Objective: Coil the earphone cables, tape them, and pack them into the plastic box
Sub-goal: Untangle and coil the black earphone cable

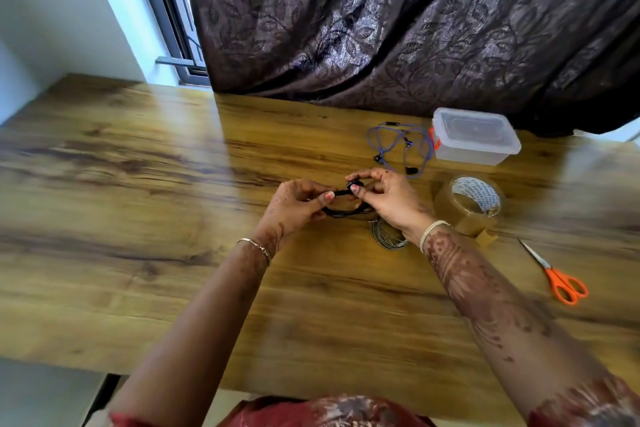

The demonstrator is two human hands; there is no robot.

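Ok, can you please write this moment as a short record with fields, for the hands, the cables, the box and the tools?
left hand: pinches the black earphone cable above the table
right hand: pinches the same cable
purple earphones: loose, not coiled, just left of the plastic box
grey cable: coiled, on the table under the right wrist
plastic box: lid on
tape roll: on the table, nearer than the box
scissors: orange handles, right of the tape roll
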